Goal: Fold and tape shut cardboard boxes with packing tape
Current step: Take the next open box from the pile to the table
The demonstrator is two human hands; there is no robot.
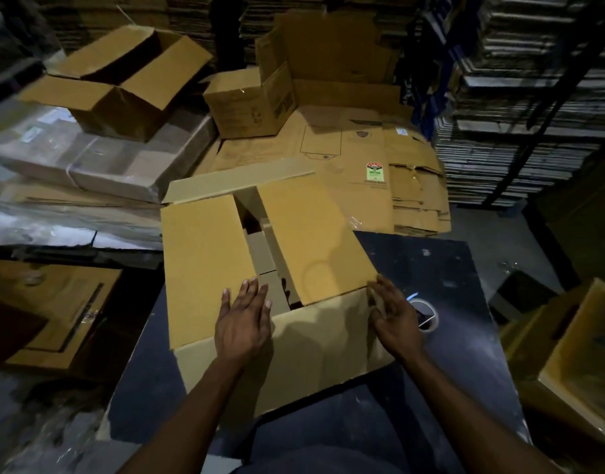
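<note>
Here the left hand [243, 323] lies flat with straight fingers on the near edge of the left flap [205, 268] of the plain brown cardboard box [314, 347], while the right hand [395, 319], open and relaxed, touches the near right corner of the same box, so the two hands are apart. The box stands on a dark table [448, 268] and its two top flaps leave a gap between them. Just right of the right hand lies a roll of clear packing tape [427, 314], and far behind are flattened brown cartons [362, 165] and two open brown boxes [123, 87].
</note>
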